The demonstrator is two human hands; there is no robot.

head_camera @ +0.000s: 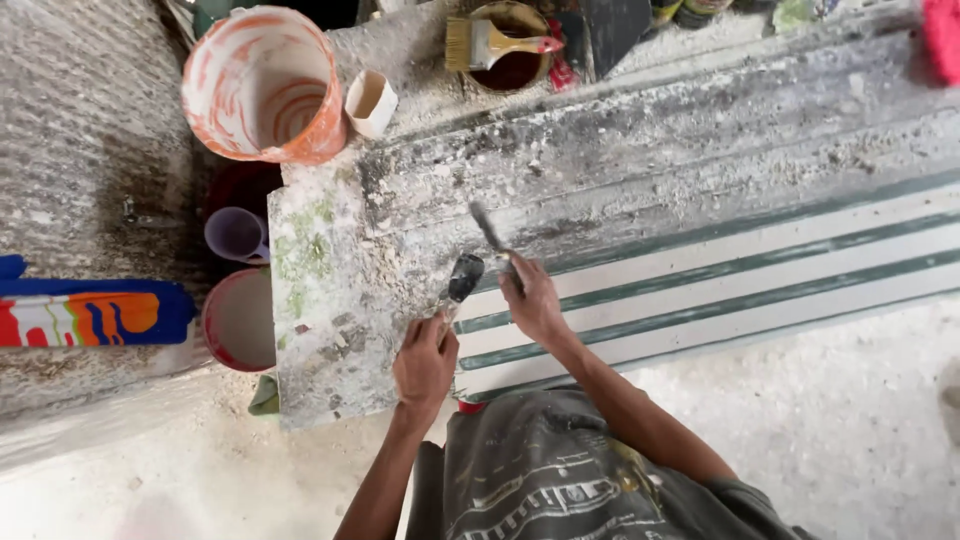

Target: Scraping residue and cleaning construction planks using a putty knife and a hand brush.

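The left hand [424, 362] is closed round the handle of a putty knife [460, 282], blade aimed toward one o'clock. The right hand [532, 300] grips a narrow scraper [488, 228], tip toward eleven o'clock. Both tools look light and stiff, best held low on their handles. Their blades rest on the dusty moulded slab [620, 190], which looks heavy and brittle. An orange-streaked bucket [262, 85] stands at ten o'clock.

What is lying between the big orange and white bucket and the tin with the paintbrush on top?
In the head view, a small cream cup lies tipped beside the orange and white bucket; then dusty bare ledge up to the tin carrying the paintbrush.
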